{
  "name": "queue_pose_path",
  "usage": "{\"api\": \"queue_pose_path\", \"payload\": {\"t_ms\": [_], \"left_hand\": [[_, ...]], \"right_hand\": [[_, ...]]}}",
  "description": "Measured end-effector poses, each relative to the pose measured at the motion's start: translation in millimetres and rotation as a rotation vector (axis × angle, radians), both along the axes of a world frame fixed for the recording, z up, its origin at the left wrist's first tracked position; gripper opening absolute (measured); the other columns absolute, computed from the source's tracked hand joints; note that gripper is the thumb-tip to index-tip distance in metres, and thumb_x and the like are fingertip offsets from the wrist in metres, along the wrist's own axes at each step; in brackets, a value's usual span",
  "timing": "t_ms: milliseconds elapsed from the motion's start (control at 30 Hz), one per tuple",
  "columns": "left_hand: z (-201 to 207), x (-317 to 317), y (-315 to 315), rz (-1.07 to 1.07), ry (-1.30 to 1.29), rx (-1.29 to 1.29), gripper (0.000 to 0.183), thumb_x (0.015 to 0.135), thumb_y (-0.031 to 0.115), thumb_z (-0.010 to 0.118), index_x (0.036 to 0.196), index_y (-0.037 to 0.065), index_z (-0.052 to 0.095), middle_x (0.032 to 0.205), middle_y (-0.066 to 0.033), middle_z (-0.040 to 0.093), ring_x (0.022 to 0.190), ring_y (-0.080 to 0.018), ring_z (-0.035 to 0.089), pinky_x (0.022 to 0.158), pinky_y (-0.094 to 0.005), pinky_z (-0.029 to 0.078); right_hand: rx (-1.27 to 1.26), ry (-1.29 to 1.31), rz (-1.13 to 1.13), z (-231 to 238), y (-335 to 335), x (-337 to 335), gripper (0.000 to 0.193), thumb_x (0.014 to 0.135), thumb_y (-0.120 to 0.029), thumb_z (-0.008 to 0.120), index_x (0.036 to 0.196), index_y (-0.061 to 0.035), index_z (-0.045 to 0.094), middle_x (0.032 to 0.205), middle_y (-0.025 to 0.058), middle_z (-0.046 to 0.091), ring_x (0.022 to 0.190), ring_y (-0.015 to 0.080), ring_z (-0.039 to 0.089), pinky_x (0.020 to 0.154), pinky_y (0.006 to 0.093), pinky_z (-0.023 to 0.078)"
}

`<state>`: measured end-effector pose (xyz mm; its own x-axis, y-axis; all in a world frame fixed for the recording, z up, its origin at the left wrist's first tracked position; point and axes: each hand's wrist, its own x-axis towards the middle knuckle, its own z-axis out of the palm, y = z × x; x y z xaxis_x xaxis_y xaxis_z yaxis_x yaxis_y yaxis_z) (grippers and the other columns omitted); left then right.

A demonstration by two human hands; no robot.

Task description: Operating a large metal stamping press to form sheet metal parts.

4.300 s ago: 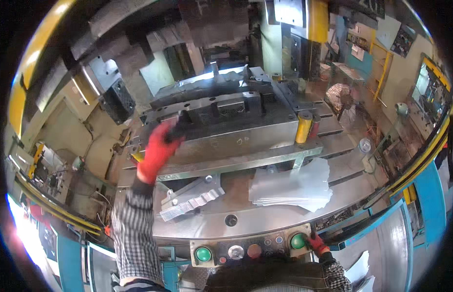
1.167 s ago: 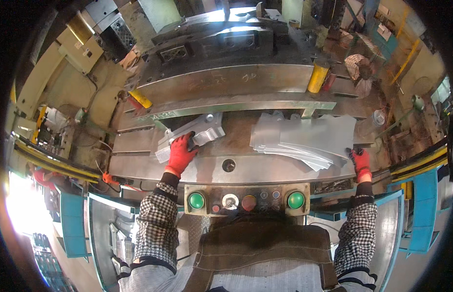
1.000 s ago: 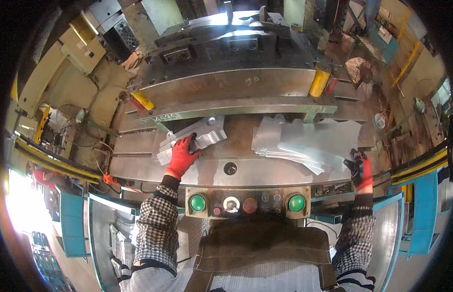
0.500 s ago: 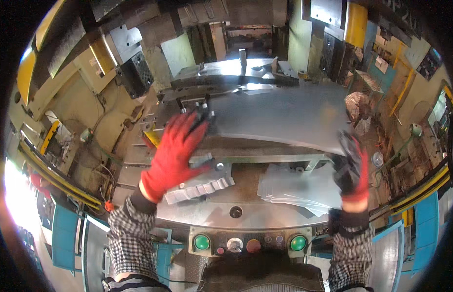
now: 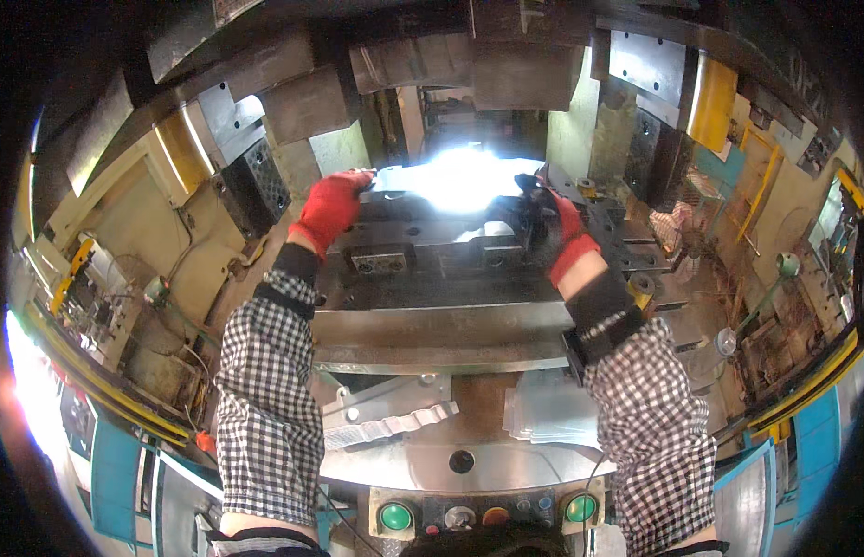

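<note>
Two red gloves: your left hand [image 5: 328,212] and right hand [image 5: 569,227] reach forward over the lower die [image 5: 432,320], one at each end of the bright metal sheet [image 5: 460,181].
Left grip: drawn in narrow, fingertips closed on the sheet's left end.
Right grip: bent dark fingers at the sheet's right end; against the dark die you cannot tell how tightly they close.
Metal sheet: between your hands at the back of the die, its middle washed out by glare, so whether it lies flat cannot be told.
Writing: pale strokes on the dark upper tooling [image 5: 534,56], too dim to read; small markings on the control panel [image 5: 492,512] are too tiny as well.
Panel: two green buttons [image 5: 395,516], one near each end.
Changed since half a second ago: you have carried the sheet from above the die's front to its back, both arms stretching farther.
Ribbed part: the formed metal part [image 5: 395,422] stays front left.
Flat stack: the sheet stack [image 5: 548,408] remains front right, now partly behind your right sleeve [image 5: 650,427].
</note>
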<state>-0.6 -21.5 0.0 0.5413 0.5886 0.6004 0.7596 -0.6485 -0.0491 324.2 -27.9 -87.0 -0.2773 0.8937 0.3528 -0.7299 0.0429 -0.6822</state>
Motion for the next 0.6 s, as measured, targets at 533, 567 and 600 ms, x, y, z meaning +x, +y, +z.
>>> {"api": "queue_pose_path", "payload": {"t_ms": [533, 567, 600], "left_hand": [[-13.8, 1.4, 7.0, -0.064, 0.154, 0.027, 0.037, 0.058, 0.004, 0.057, 0.094, 0.006, 0.057, 0.100, -0.0133, 0.056, 0.096, -0.0284, 0.051, 0.085, -0.0345, 0.039], [-10.6, -7.2, 1.1, -0.066, 0.173, -0.010, 0.039, 0.058, 0.004, 0.058, 0.097, 0.006, 0.056, 0.102, -0.0136, 0.055, 0.098, -0.0286, 0.050, 0.087, -0.0348, 0.038], [-3.6, -2.6, -11.7, -0.070, 0.173, -0.004, 0.039, 0.058, 0.004, 0.058, 0.097, 0.006, 0.056, 0.102, -0.0136, 0.055, 0.098, -0.0286, 0.050, 0.087, -0.0348, 0.038]], "right_hand": [[0.100, 0.393, 0.126, 7.7, -103.6, -12.3, 0.030, 0.081, -0.021, 0.052, 0.107, -0.0051, 0.052, 0.107, 0.0133, 0.053, 0.112, 0.0365, 0.038, 0.097, 0.0429, 0.031], [-0.009, 0.374, 0.004, 11.0, -104.3, -23.8, 0.031, 0.084, -0.023, 0.047, 0.107, -0.0026, 0.047, 0.105, 0.0139, 0.051, 0.106, 0.0354, 0.042, 0.095, 0.0453, 0.033], [-0.107, 0.351, -0.134, 16.8, -110.2, -24.3, 0.033, 0.087, -0.026, 0.043, 0.108, -0.0001, 0.042, 0.103, 0.0146, 0.048, 0.100, 0.0342, 0.047, 0.093, 0.0477, 0.035]]}}
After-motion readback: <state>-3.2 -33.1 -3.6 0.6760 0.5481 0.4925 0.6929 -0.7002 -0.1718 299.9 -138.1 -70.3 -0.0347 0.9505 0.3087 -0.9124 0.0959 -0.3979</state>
